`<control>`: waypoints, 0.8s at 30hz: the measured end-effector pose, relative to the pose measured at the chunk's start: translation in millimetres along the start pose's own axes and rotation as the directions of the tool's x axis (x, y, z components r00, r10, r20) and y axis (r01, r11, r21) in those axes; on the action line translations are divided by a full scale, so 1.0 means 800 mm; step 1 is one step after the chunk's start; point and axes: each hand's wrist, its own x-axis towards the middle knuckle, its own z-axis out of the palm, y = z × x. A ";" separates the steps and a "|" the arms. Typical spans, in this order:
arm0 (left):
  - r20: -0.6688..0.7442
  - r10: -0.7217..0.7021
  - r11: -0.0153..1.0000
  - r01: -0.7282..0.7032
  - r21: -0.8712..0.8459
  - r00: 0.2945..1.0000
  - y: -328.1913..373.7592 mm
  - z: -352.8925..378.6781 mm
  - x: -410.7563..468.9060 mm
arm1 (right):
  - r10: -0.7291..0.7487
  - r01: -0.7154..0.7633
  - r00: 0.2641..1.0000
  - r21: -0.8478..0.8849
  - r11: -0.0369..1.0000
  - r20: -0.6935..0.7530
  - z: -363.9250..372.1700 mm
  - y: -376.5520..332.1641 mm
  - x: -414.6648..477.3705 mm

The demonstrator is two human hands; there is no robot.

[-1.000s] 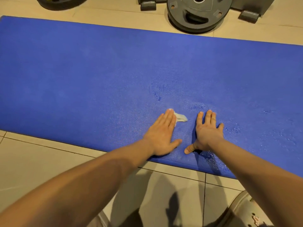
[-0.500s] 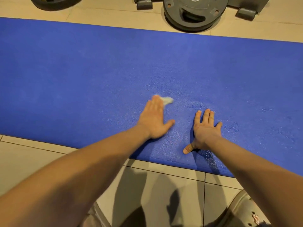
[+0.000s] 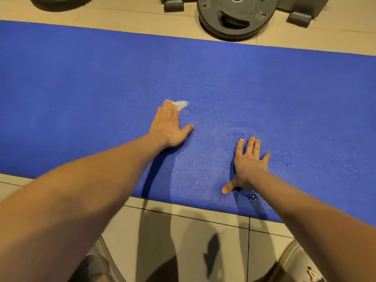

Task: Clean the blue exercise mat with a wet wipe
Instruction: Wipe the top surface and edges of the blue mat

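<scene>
1. I see the blue mat [image 3: 81,88] lying flat across the tiled floor [image 3: 183,231], with a grey weight plate [image 3: 234,17] just beyond its far edge.
2. The left hand [image 3: 169,125] lies flat near the middle of the mat with its fingers straight and nothing curled. The white wet wipe [image 3: 181,104] is bunched under the fingertips, and a bit of it pokes out to their right.
3. The right hand [image 3: 249,163] rests flat close to the near edge, fingers spread, holding nothing. I read it as a brace.
4. I judge the wiping to be midway. The mat between and around the hands looks damp, with droplets [image 3: 252,197] beside the right wrist, while the stretch to the left of the left hand looks dull and dry.
5. The next stroke calls for firm downward pressure through the fingertips, so the bunched wipe slides with the hand instead of slipping out. It should head for the dry left part. Flattening the wipe first would cover more.
</scene>
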 end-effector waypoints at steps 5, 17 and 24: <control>0.245 0.371 0.911 -0.402 0.088 0.896 0.104 0.046 -0.060 | -0.003 0.003 1.000 0.000 1.000 0.004 0.000 0.002 0.000; 0.051 -0.072 0.992 0.066 0.108 0.996 -0.007 -0.004 0.038 | -0.024 0.024 1.000 0.016 1.000 -0.009 0.003 0.004 0.002; 0.304 0.541 0.768 -0.608 0.201 0.784 0.064 0.019 -0.003 | -0.036 0.036 0.999 0.032 0.999 -0.022 0.006 0.006 0.002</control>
